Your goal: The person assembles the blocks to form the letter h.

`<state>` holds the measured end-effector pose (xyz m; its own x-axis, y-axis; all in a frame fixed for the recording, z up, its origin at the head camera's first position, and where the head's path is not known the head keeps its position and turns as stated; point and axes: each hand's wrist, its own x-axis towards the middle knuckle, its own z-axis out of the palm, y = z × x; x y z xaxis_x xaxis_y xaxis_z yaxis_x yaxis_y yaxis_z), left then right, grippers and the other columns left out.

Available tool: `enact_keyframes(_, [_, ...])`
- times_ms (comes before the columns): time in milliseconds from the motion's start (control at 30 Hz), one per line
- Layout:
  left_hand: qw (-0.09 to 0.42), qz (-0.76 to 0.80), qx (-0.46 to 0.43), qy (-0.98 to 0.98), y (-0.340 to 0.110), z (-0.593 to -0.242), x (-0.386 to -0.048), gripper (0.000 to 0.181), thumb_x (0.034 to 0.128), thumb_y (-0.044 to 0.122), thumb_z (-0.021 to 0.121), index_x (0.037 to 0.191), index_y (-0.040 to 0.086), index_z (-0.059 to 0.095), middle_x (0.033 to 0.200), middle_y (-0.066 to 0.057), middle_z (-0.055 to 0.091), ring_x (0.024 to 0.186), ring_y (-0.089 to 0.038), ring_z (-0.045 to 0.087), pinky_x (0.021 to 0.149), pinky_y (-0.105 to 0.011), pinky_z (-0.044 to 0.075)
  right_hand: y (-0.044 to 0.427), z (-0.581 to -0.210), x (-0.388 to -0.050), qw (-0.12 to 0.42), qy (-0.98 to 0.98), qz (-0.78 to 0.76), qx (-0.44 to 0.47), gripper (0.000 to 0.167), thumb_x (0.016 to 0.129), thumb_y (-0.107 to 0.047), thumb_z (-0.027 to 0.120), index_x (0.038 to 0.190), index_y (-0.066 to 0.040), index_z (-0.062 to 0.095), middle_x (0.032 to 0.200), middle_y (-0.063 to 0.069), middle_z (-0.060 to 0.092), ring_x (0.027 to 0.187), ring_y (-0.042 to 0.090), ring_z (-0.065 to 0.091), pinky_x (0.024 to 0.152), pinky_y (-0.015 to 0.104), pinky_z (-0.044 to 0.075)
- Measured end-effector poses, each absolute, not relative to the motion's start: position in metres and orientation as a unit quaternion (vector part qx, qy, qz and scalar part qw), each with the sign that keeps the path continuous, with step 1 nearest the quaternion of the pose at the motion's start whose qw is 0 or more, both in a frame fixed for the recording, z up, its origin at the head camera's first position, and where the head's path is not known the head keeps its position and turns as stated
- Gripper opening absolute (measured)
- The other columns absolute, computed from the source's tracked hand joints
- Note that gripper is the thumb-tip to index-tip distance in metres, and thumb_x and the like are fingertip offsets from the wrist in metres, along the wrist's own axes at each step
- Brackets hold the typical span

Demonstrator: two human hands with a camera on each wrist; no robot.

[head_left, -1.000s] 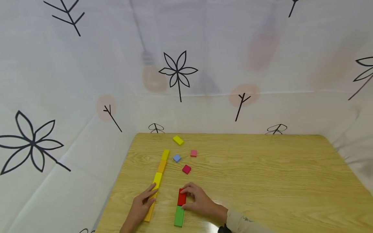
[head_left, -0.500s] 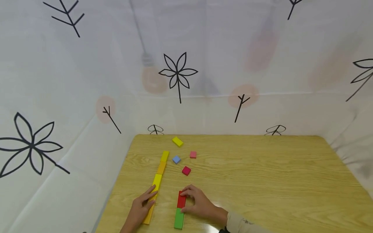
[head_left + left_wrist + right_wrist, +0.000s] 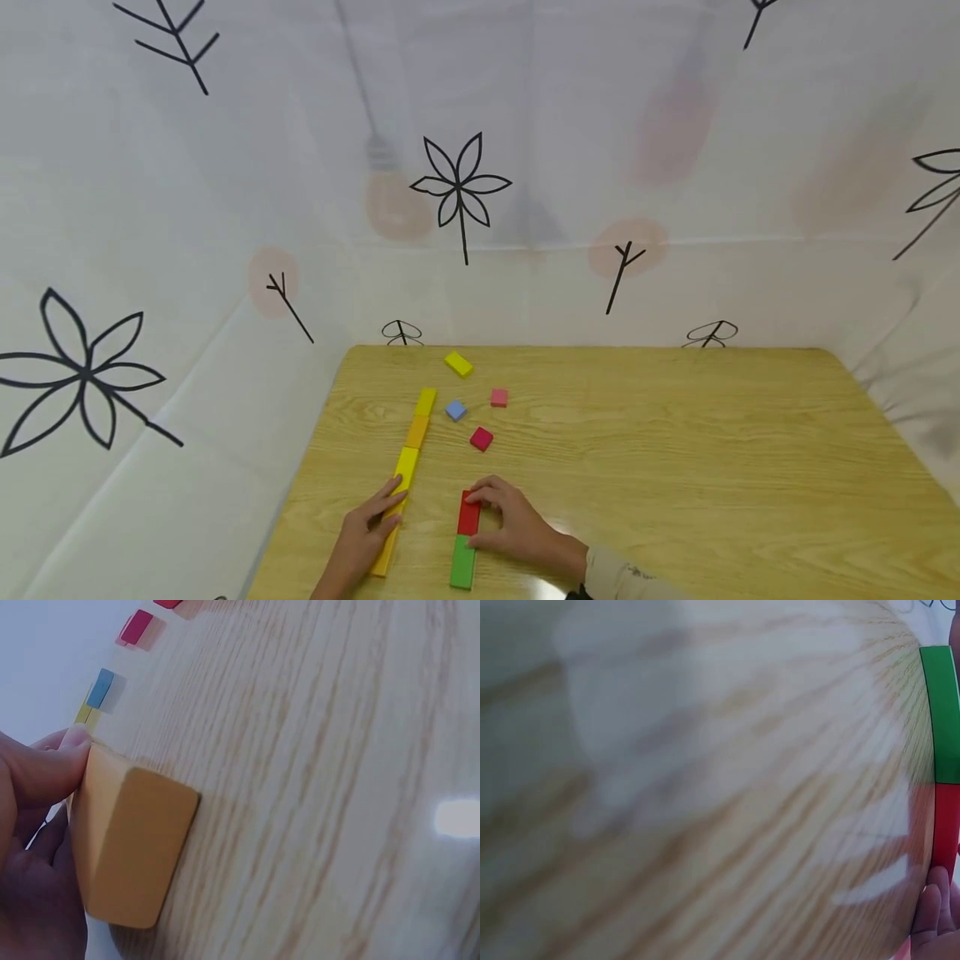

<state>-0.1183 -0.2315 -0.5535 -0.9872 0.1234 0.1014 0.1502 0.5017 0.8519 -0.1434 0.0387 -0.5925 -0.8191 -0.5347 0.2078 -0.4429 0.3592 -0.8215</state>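
On the near left part of the tabletop (image 3: 675, 467), the red block (image 3: 466, 515) lies flat with the green block (image 3: 462, 564) end to end, touching, their shared long axis running away from the person. The right hand (image 3: 521, 532) is the nearer one, set against the pair's right side: its bent fingers hook the red block's far end while the thumb sits by the seam, on the green block's corner — a pinch lengthwise along the red block. To the left, with a bare strip between, a row (image 3: 407, 467) of yellow and orange blocks runs away from the person too, roughly parallel but with its far end leaning right. The left hand (image 3: 358, 540) rests across its near half — fingers fairly straight, slightly spread, thumb touching the orange. Loose beyond the red block lie the crimson block (image 3: 482, 439), pink block (image 3: 498, 397) and blue block (image 3: 455, 410).
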Motion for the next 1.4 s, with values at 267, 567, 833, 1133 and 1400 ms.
enact_keyframes(267, [0.006,-0.501,-0.088,-0.861,-0.231,-0.553,-0.123,0.033,0.0841,-0.008,0.064,0.117,-0.001,0.066,0.134,-0.013,0.053,0.128,-0.033,0.043,0.100,-0.017,0.034,0.040,-0.589,-0.146,0.062,0.825,-0.486,-0.284,0.047,0.077,-0.039,0.078,0.113,-0.012,0.064,0.118,0.000,0.053,0.100,0.012,0.051,0.081,0.026,0.046])
enact_keyframes(567, [-0.005,-0.510,-0.086,-0.856,-0.243,-0.585,-0.133,0.035,0.0846,-0.001,0.066,0.118,0.009,0.068,0.137,-0.003,0.052,0.130,-0.024,0.041,0.100,-0.013,0.031,0.041,-0.586,-0.147,0.066,0.827,-0.480,-0.286,0.046,0.077,-0.039,0.078,0.112,-0.012,0.064,0.119,-0.001,0.052,0.104,0.012,0.051,0.086,0.028,0.046])
enact_keyframes(833, [-0.006,-0.507,-0.081,-0.858,-0.246,-0.590,-0.134,0.035,0.0841,0.000,0.067,0.118,0.010,0.068,0.137,-0.001,0.052,0.130,-0.024,0.041,0.100,-0.015,0.032,0.041,-0.587,-0.150,0.066,0.819,-0.489,-0.293,0.044,0.079,-0.036,0.077,0.113,-0.012,0.063,0.118,0.000,0.053,0.102,0.013,0.052,0.084,0.027,0.046])
enact_keyframes(1133, [0.002,-0.499,-0.069,-0.864,-0.245,-0.590,-0.131,0.036,0.0831,-0.003,0.067,0.116,0.011,0.069,0.136,0.000,0.053,0.129,-0.022,0.043,0.101,-0.018,0.033,0.044,-0.573,-0.164,0.042,0.816,-0.501,-0.285,0.036,0.081,-0.024,0.077,0.111,-0.009,0.064,0.108,0.002,0.058,0.086,0.022,0.053,0.069,0.026,0.047])
enact_keyframes(1400, [-0.007,-0.515,-0.073,-0.854,-0.247,-0.592,-0.131,0.035,0.0841,0.001,0.067,0.117,0.012,0.069,0.136,-0.001,0.052,0.130,-0.023,0.041,0.101,-0.015,0.031,0.046,-0.558,-0.190,-0.018,0.813,-0.510,-0.281,0.032,0.079,-0.007,0.076,0.107,-0.001,0.063,0.102,0.012,0.058,0.084,0.031,0.055,0.063,0.032,0.050])
